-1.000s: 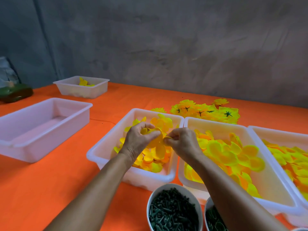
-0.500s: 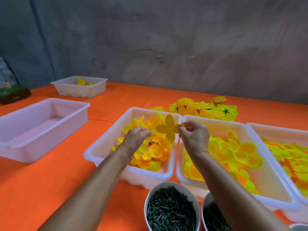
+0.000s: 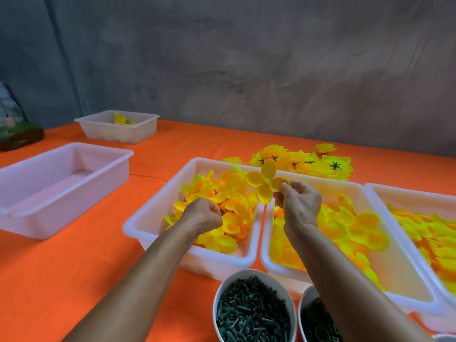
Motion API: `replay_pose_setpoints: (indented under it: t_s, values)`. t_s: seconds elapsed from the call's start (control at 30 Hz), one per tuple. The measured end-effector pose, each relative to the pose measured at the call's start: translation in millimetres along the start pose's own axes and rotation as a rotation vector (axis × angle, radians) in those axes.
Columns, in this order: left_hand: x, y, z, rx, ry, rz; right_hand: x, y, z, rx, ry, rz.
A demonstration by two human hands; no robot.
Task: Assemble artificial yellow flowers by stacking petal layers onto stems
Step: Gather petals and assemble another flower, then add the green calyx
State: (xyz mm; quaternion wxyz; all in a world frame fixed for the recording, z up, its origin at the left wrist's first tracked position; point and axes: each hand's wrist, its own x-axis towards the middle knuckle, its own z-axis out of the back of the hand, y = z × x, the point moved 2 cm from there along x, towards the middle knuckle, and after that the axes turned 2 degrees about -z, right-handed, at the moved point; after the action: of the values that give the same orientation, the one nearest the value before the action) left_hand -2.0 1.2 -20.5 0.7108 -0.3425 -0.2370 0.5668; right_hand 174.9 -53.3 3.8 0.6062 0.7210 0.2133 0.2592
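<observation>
- My right hand (image 3: pixel 299 206) pinches a four-lobed petal layer (image 3: pixel 265 182) by one lobe, thumb and fingertips clamped on its right edge, so the middle stays free for a stem, I judge.
- The layer stands out up and to the left of my fingers (image 3: pixel 283 187), spread open above the wall shared by the two bins, touching nothing else that I can see.
- My left hand (image 3: pixel 202 215) is down in the left bin (image 3: pixel 148 218), fingers curled into the loose petals (image 3: pixel 232 193); I cannot tell whether they have closed on one.
- That bin sits just beside the right bin (image 3: pixel 355 186) so both hands reach stock without stretching.
- The cup of green stems (image 3: pixel 251 314) sits near me, just below the bins, handy for the next pick.
- Finished flowers (image 3: pixel 306 164) lie piled beyond the bins, out of the working space.
</observation>
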Motion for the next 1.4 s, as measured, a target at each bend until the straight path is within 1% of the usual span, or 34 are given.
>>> replay_pose_setpoints:
  t_s: [0.03, 0.1, 0.17, 0.23, 0.3, 0.4, 0.47, 0.6, 0.67, 0.77, 0.93, 1.03, 1.2, 1.23, 1.3, 1.4]
  values:
    - [0, -1, 2, -0.033, -0.036, -0.025, -2, 0, -1, -0.019, 0.020, 0.001]
    - [-2, -7, 8, -0.147, -0.162, -0.126, -6, 0, -4, -0.078, 0.076, 0.018]
    - [-7, -13, 13, -0.374, -0.246, -0.267, -11, 2, -9, -0.155, 0.142, 0.061]
    - [-13, -18, 15, -0.505, -0.221, -0.361, -20, 5, -14, -0.219, 0.229, 0.117]
    - [-17, -20, 13, -0.560, -0.141, -0.386, -28, 6, -20, -0.237, 0.338, 0.130]
    - [-17, -18, 12, -0.657, -0.114, -0.369, -33, 6, -24, -0.189, 0.452, 0.060]
    - [-16, -17, 14, -0.723, -0.088, -0.308, -34, 5, -24, -0.110, 0.503, -0.026]
    - [-16, -15, 17, -0.975, 0.099, -0.120, -36, 4, -26, -0.033, 0.603, -0.135]
    - [-16, -14, 18, -0.946, 0.080, -0.103, -36, 4, -26, -0.023, 0.598, -0.132]
    - [-16, -14, 18, -0.862, -0.008, -0.143, -37, 4, -27, -0.024, 0.551, -0.055]
    - [-16, -15, 18, -0.869, -0.060, -0.193, -34, 5, -25, -0.006, 0.498, -0.018]
    - [-16, -14, 20, -0.895, -0.050, -0.163, -35, 6, -25, 0.015, 0.528, -0.067]
    - [-13, -11, 22, -0.934, 0.042, -0.072, -41, 5, -27, 0.103, 0.637, -0.210]
    - [-13, -10, 22, -0.942, 0.037, -0.064, -41, 4, -27, 0.092, 0.637, -0.194]
    - [-11, -8, 20, -0.919, -0.020, -0.092, -40, 4, -27, -0.007, 0.615, -0.085]
    - [-12, -9, 17, -0.780, -0.119, -0.192, -39, 5, -27, -0.099, 0.624, 0.036]
